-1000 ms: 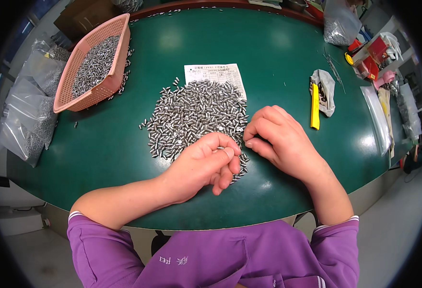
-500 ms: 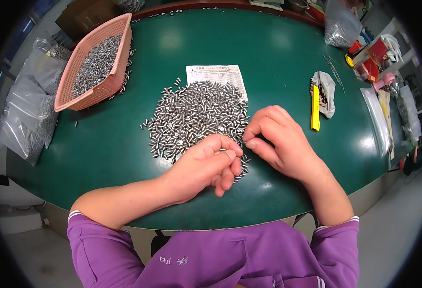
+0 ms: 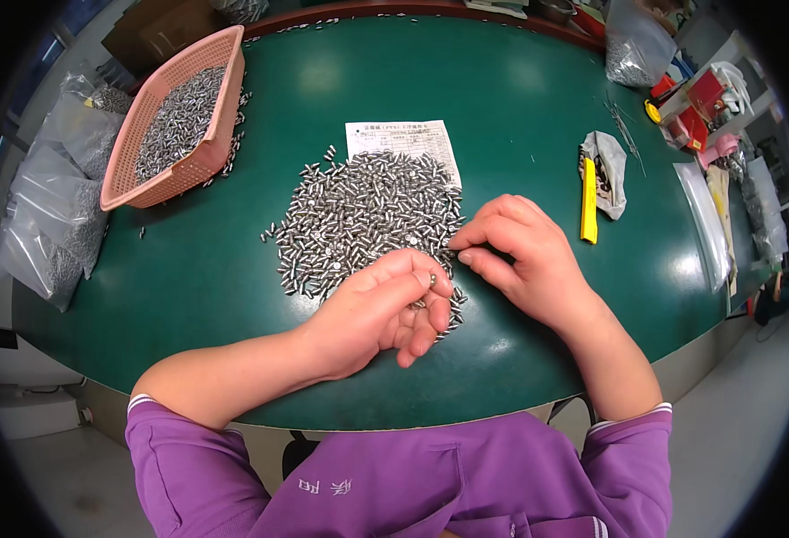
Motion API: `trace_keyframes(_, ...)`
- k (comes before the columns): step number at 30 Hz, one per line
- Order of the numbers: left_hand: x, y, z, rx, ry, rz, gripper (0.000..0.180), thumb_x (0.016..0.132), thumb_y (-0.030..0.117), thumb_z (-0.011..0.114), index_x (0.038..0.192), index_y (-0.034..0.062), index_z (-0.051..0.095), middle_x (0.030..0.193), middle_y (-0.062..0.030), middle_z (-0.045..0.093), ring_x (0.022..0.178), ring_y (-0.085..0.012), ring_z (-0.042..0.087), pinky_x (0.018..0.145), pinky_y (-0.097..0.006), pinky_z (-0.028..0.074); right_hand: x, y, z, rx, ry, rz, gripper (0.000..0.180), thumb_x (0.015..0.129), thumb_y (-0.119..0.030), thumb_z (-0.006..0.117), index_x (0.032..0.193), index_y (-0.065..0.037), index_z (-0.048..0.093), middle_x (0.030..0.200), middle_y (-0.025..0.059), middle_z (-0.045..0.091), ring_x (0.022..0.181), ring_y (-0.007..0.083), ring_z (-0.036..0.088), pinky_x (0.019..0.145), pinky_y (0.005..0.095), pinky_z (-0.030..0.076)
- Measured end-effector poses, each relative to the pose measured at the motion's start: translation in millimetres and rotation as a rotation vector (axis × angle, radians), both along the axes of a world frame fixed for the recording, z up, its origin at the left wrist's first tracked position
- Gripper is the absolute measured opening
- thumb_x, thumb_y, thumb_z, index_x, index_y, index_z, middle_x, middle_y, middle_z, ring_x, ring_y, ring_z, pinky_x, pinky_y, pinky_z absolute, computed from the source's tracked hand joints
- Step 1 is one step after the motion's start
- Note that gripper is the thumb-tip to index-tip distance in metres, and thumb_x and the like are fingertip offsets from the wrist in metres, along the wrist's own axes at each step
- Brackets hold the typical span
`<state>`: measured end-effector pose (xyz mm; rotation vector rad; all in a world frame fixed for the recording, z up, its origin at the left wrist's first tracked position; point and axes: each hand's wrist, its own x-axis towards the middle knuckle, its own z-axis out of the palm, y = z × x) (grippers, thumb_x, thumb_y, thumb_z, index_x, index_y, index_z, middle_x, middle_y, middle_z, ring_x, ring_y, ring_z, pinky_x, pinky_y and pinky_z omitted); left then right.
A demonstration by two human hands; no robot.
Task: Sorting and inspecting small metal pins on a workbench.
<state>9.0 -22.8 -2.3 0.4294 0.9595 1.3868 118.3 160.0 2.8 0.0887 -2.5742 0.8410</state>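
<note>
A heap of small silvery metal pins [image 3: 359, 211], cylindrical with tapered ends, lies on the green table before me. At its near right edge my left hand [image 3: 385, 309] is curled with the palm partly turned up. One metal pin [image 3: 432, 280] shows between its thumb and forefinger, and a few more glint in the bent fingers. My right hand [image 3: 520, 255] is at the right edge of the heap, thumb and forefinger close together beside the outermost pins. Whatever is between those fingertips is too small to make out. A printed paper slip [image 3: 403, 136] lies partly under the heap's far side.
A pink plastic basket [image 3: 235, 90] full of similar pins stands at the far left, beside clear bags [image 3: 45, 242] of parts. Toward the right lie a yellow-handled tool [image 3: 589, 202], a grey cloth or pouch [image 3: 617, 179] and thin wires [image 3: 626, 134]. Flat plastic bags [image 3: 704, 224] line the right edge.
My right hand has shifted slightly left to the heap's edge. In my left hand the thumb has drawn back a little, baring a pin by the forefinger.
</note>
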Motion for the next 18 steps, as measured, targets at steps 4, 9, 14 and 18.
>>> trace_keyframes(4,0.6,-0.4,-0.2,0.043,-0.040,0.032,0.024,0.098,0.019,0.029,0.104,0.0043,0.047,0.087,-0.0109,0.054,0.057,-0.0152,0.050,0.046,-0.026,0.039,1.7,-2.0,-1.9,0.080,-0.112,-0.047,0.013,0.071,-0.011,0.069,0.084,-0.011,0.064,0.082,0.0035,0.055,0.083,0.0235,0.055,0.071,0.0347,0.047)
trace_keyframes(9,1.1,0.7,-0.3,0.024,0.005,0.020,0.019,0.097,0.016,0.034,0.104,0.0050,0.048,0.088,-0.0086,0.055,0.058,-0.0128,0.050,0.047,-0.023,0.039,3.2,-2.9,-0.6,0.122,-0.159,-0.054,0.014,0.071,-0.008,0.068,0.084,-0.009,0.063,0.082,0.0047,0.055,0.083,0.0236,0.054,0.071,0.0346,0.046)
trace_keyframes(14,2.7,0.8,-0.4,-0.005,0.034,0.023,0.013,0.096,0.013,0.041,0.106,0.0064,0.047,0.088,-0.0069,0.055,0.058,-0.0102,0.050,0.046,-0.021,0.038,1.5,-4.6,0.9,-0.047,-0.100,-0.014,0.011,0.075,-0.009,0.068,0.085,-0.008,0.063,0.084,0.0050,0.055,0.081,0.0210,0.056,0.070,0.0312,0.047)
trace_keyframes(18,2.7,0.6,-2.3,0.026,0.078,0.059,0.014,0.095,0.013,0.046,0.107,0.0062,0.046,0.087,-0.0063,0.056,0.060,-0.0090,0.052,0.048,-0.022,0.041,5.0,-13.2,7.3,-0.448,-0.148,0.099,0.011,0.080,-0.004,0.066,0.090,-0.006,0.063,0.087,0.0036,0.053,0.077,0.0115,0.056,0.064,0.0247,0.048)
